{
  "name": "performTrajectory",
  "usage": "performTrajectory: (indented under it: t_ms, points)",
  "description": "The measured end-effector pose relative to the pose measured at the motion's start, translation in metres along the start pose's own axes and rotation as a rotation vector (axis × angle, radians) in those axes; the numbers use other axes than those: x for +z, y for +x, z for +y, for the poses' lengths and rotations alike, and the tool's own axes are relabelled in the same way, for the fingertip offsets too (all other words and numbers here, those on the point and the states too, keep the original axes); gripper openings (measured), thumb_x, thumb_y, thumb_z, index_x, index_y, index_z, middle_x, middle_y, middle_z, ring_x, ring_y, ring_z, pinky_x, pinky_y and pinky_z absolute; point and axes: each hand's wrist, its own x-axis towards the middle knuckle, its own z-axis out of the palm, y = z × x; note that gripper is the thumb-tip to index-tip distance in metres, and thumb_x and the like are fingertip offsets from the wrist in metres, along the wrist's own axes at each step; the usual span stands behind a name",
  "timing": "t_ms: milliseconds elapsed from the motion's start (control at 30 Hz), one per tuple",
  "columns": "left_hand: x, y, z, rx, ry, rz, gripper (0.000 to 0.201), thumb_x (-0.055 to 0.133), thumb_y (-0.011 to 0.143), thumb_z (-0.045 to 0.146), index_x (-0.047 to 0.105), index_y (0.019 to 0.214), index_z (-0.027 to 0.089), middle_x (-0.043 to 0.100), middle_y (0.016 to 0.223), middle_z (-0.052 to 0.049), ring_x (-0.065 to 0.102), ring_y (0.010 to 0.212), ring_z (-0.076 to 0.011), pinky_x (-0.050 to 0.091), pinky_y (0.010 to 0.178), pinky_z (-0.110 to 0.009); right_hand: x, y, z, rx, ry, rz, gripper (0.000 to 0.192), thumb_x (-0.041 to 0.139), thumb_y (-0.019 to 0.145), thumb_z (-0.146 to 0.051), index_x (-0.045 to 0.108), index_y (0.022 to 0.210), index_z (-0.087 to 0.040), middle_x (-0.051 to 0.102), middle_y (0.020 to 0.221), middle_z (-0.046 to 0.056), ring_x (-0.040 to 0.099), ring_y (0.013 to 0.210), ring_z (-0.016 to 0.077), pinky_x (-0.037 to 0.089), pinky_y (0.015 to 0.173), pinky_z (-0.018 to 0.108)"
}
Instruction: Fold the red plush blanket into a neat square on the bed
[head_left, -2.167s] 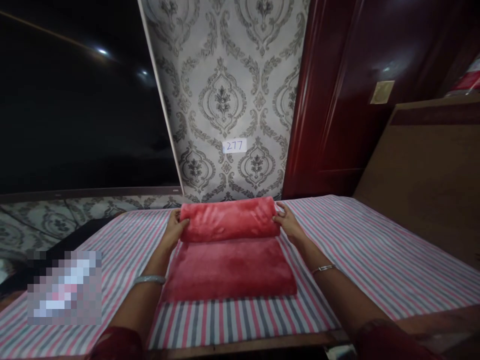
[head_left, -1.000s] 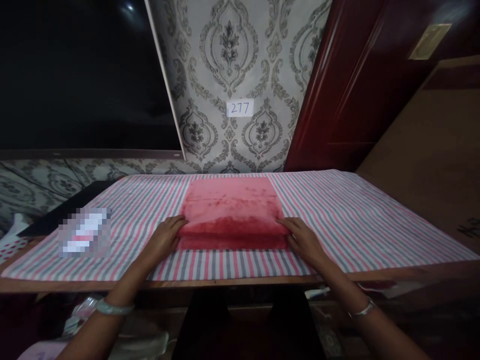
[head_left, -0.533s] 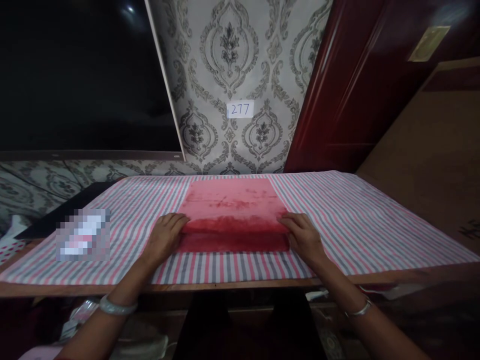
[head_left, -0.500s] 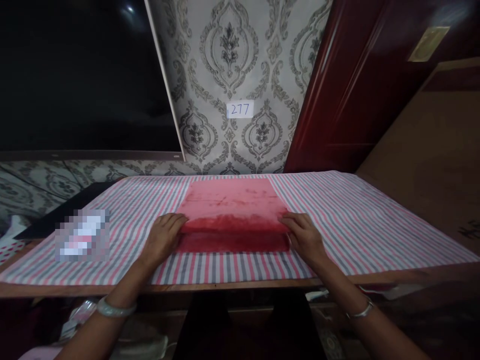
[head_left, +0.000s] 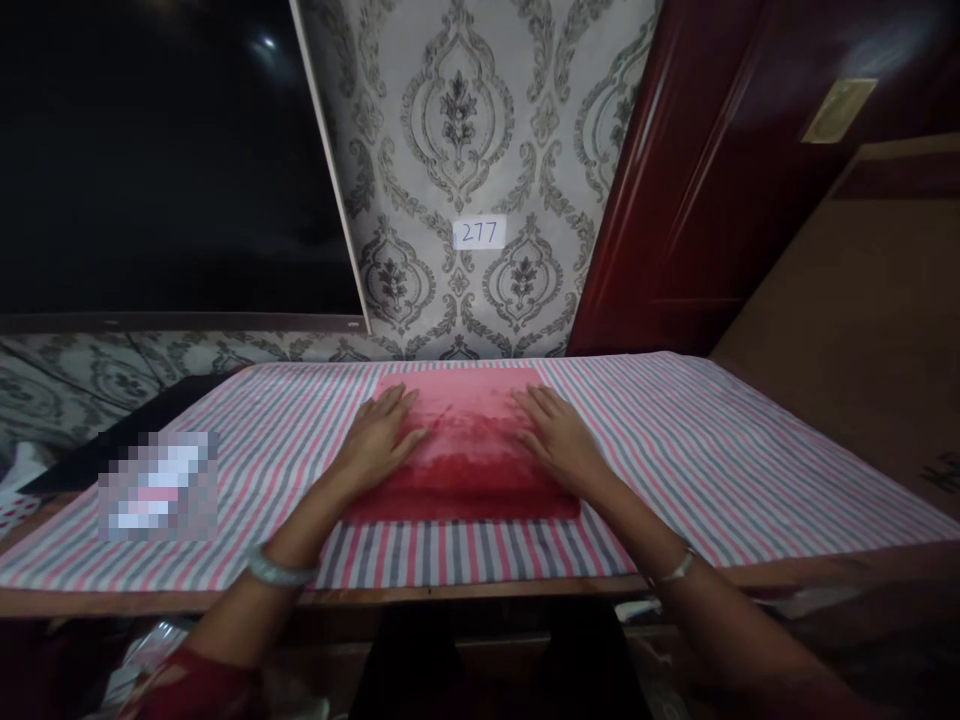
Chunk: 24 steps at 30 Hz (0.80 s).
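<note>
A folded red cloth (head_left: 469, 470) with a soft, velvety look lies on a striped tablecloth (head_left: 675, 450) right in front of me. Its far part looks pale pink, the near part deep red. My left hand (head_left: 379, 435) rests flat on its left side, fingers stretched out and pointing away from me. On the right side of the cloth lies my right hand (head_left: 559, 435), also flat with its fingers apart. Both palms press from above, and neither hand grips anything.
A blurred-out item (head_left: 159, 485) lies on the tablecloth at the left. Behind the table are a dark screen (head_left: 172, 170), a patterned wall with a paper label (head_left: 480, 232) reading 277, and a dark red door (head_left: 675, 200). A large brown cardboard box (head_left: 870, 330) stands at the right.
My hands have let go of the cloth's side edges and moved forward and inward onto its top. The raised near fold now lies flatter. The view has tilted slightly up.
</note>
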Motion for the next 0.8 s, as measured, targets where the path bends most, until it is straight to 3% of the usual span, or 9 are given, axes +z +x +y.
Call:
performTrajectory:
  t_ms: [100, 200, 367, 600, 800]
  points:
    - [0.022, 0.025, 0.021, 0.0, 0.031, -0.093, 0.07, 0.042, 0.095, 0.06, 0.036, 0.154, 0.023, 0.032, 0.162, -0.016, 0.026, 0.151, -0.0336, 0.021, 0.12, -0.058, 0.018, 0.024, -0.019, 0.052, -0.068, -0.157, 0.064, 0.044, 0.098, -0.054, 0.036, 0.155, -0.025, 0.029, 0.163, 0.013, 0.023, 0.15, 0.0371, 0.022, 0.117, 0.061]
    - [0.053, 0.022, 0.027, 0.003, 0.058, -0.181, 0.073, 0.046, 0.092, 0.063, 0.038, 0.154, 0.025, 0.033, 0.161, -0.018, 0.026, 0.15, -0.0376, 0.019, 0.118, -0.064, 0.042, 0.018, -0.024, 0.037, -0.094, -0.261, 0.066, 0.043, 0.097, -0.057, 0.034, 0.156, -0.028, 0.024, 0.165, 0.01, 0.018, 0.151, 0.0373, 0.014, 0.118, 0.063]
    - [0.088, 0.0, 0.019, 0.017, 0.077, -0.137, 0.074, 0.044, 0.092, 0.065, 0.034, 0.155, 0.028, 0.031, 0.162, -0.017, 0.023, 0.151, -0.0378, 0.015, 0.118, -0.066, 0.07, -0.005, -0.017, 0.033, -0.1, -0.221, 0.067, 0.046, 0.096, -0.058, 0.033, 0.156, -0.032, 0.021, 0.166, 0.007, 0.013, 0.153, 0.0359, 0.009, 0.12, 0.062]
    - [0.1, -0.001, 0.015, 0.019, 0.092, -0.093, 0.074, 0.047, 0.091, 0.065, 0.035, 0.155, 0.03, 0.031, 0.163, -0.015, 0.025, 0.15, -0.0375, 0.016, 0.118, -0.065, 0.08, -0.004, -0.015, 0.026, -0.093, -0.189, 0.065, 0.046, 0.096, -0.057, 0.035, 0.155, -0.032, 0.023, 0.165, 0.006, 0.017, 0.152, 0.0354, 0.011, 0.12, 0.061]
    - [0.093, 0.0, 0.017, -0.011, 0.084, -0.131, 0.074, 0.045, 0.091, 0.066, 0.035, 0.155, 0.03, 0.029, 0.163, -0.016, 0.025, 0.15, -0.0382, 0.017, 0.117, -0.066, 0.073, -0.004, -0.019, 0.052, -0.103, -0.236, 0.066, 0.046, 0.097, -0.056, 0.033, 0.156, -0.032, 0.021, 0.166, 0.005, 0.014, 0.153, 0.0348, 0.009, 0.121, 0.061]
